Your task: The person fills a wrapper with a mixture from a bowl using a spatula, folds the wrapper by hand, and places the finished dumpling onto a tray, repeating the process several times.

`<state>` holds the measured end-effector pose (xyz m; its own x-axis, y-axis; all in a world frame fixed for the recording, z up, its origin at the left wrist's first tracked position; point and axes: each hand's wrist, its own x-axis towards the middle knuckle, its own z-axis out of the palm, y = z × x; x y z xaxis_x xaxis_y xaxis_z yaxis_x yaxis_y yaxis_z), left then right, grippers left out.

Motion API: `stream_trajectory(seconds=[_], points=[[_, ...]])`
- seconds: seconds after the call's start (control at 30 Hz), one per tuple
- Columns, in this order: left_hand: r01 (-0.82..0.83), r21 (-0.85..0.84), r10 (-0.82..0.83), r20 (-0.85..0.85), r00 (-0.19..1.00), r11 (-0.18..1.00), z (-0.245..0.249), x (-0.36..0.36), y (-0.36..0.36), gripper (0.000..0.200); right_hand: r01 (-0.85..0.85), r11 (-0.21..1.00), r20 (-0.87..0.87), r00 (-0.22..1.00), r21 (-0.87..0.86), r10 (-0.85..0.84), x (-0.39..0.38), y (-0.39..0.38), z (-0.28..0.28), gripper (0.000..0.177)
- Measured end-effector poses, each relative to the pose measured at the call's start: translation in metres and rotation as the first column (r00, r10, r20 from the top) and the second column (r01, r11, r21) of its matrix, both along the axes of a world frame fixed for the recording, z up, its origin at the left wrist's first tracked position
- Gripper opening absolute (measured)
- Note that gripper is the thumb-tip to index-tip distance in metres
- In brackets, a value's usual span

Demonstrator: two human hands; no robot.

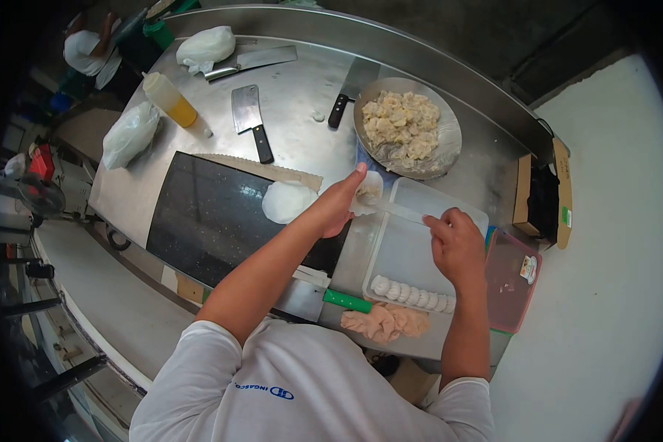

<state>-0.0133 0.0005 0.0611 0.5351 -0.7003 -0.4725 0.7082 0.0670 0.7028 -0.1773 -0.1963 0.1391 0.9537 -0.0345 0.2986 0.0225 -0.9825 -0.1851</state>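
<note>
A steel counter [295, 110] carries a black-handled cleaver [250, 118], a squeeze bottle [171, 102] of yellow liquid, two white plastic bags [129, 134], a dark slab [214, 217], a green-handled knife [324, 298] and a crumpled pink cloth [387, 322].

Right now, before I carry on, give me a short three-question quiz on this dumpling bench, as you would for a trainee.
1. Multiple choice: what does the left hand hold? A) a cleaver B) a filled wrapper C) a bottle
2. True or false: the finished dumplings lie in a row at the near end of the clear tray.
3. Fill in: the right hand holds a thin flat ___ that points toward the left hand.
Key: 1 B; 2 true; 3 stick.
</note>
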Motion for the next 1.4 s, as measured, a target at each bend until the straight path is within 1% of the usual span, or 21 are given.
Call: stream_trajectory(seconds=[0.03,0.1,0.17,0.2,0.23,0.27,0.37,0.5,0.57,0.63,0.67,0.73,0.83,0.9,0.97,1.07,1.13,1.23,1.3,1.37,1.4], points=[[-0.018,0.093,0.016,0.024,1.0,0.996,0.004,-0.002,-0.001,0.069,-0.01,1.0,0.006,1.0,-0.007,0.01,0.0,0.003,-0.002,0.03],[-0.004,0.095,0.001,0.025,1.0,0.995,0.004,-0.002,0.0,0.069,-0.025,1.0,0.013,1.0,-0.011,0.025,-0.002,0.006,-0.009,0.031],[0.01,0.096,-0.012,0.026,1.0,0.995,0.001,0.002,0.003,0.069,0.011,0.996,0.051,0.999,0.086,-0.016,-0.007,0.008,-0.02,0.029],[0.019,0.01,-0.019,-0.012,1.0,1.0,0.001,0.006,0.004,0.069,0.01,0.996,0.053,0.998,0.086,-0.015,-0.01,0.009,-0.025,0.029],[0.026,-0.076,-0.029,-0.051,0.998,0.997,0.0,0.008,0.005,0.069,0.043,0.975,0.066,0.996,0.216,-0.059,-0.013,0.011,-0.029,0.027],[0.025,-0.075,-0.029,-0.05,0.998,0.997,0.0,0.009,0.007,0.069,0.073,0.936,0.072,0.992,0.343,-0.104,-0.015,0.013,-0.031,0.025],[0.005,-0.1,-0.01,-0.054,0.998,0.995,0.013,0.009,0.009,0.067,0.116,0.901,0.088,0.982,0.418,-0.167,-0.019,0.011,-0.032,0.022],[-0.053,-0.066,0.051,-0.023,0.998,0.996,0.02,0.009,0.006,0.067,0.114,0.912,0.103,0.98,0.394,-0.168,-0.019,0.004,-0.022,0.024],[-0.06,-0.061,0.059,-0.003,0.998,0.996,0.023,0.009,0.006,0.067,0.102,0.971,0.113,0.985,0.215,-0.128,-0.017,0.002,-0.017,0.024],[0.0,0.104,-0.006,0.054,0.999,0.995,0.032,0.008,0.003,0.076,0.088,0.978,0.115,0.987,0.189,-0.111,-0.013,0.003,-0.017,0.024],[-0.002,0.104,-0.004,0.052,0.999,0.995,0.035,0.006,0.002,0.076,0.075,0.984,0.118,0.988,0.162,-0.095,-0.012,0.005,-0.017,0.024],[-0.025,0.231,-0.037,0.263,0.964,0.973,0.039,0.0,0.002,0.088,0.072,0.98,0.113,0.989,0.183,-0.094,-0.009,0.008,-0.024,0.025],[0.015,0.222,-0.082,0.297,0.951,0.975,0.036,0.002,0.006,0.096,0.071,0.977,0.085,0.992,0.201,-0.09,-0.008,0.015,-0.032,0.027],[0.016,0.243,-0.085,0.279,0.956,0.97,0.028,0.007,0.006,0.096,0.073,0.977,0.062,0.994,0.199,-0.087,-0.008,0.019,-0.036,0.027],[0.021,0.263,-0.092,0.26,0.961,0.964,0.02,0.008,0.005,0.095,0.077,0.934,0.015,0.996,0.35,-0.088,-0.009,0.023,-0.04,0.025],[0.036,0.219,-0.07,0.151,0.986,0.975,0.018,0.011,0.005,0.088,0.084,0.907,0.026,0.994,0.413,-0.103,-0.009,0.024,-0.05,0.025],[0.052,0.071,-0.059,0.092,0.994,0.996,0.011,0.018,0.007,0.084,0.094,0.906,0.082,0.987,0.413,-0.14,-0.009,0.024,-0.052,0.025],[-0.009,0.053,0.008,0.028,1.0,0.999,0.009,0.023,0.007,0.08,0.134,0.902,0.133,0.97,0.411,-0.205,-0.01,0.021,-0.046,0.025],[-0.02,0.096,0.015,0.044,0.999,0.995,0.015,0.021,0.008,0.081,0.162,0.898,0.132,0.963,0.409,-0.234,-0.01,0.018,-0.038,0.025],[-0.031,0.135,0.023,0.061,0.998,0.99,0.025,0.018,0.007,0.081,0.13,0.959,0.151,0.974,0.253,-0.172,-0.009,0.014,-0.034,0.026],[-0.035,0.207,0.015,0.095,0.995,0.978,0.03,0.016,0.005,0.081,0.129,0.959,0.15,0.974,0.254,-0.171,-0.008,0.014,-0.034,0.026]])
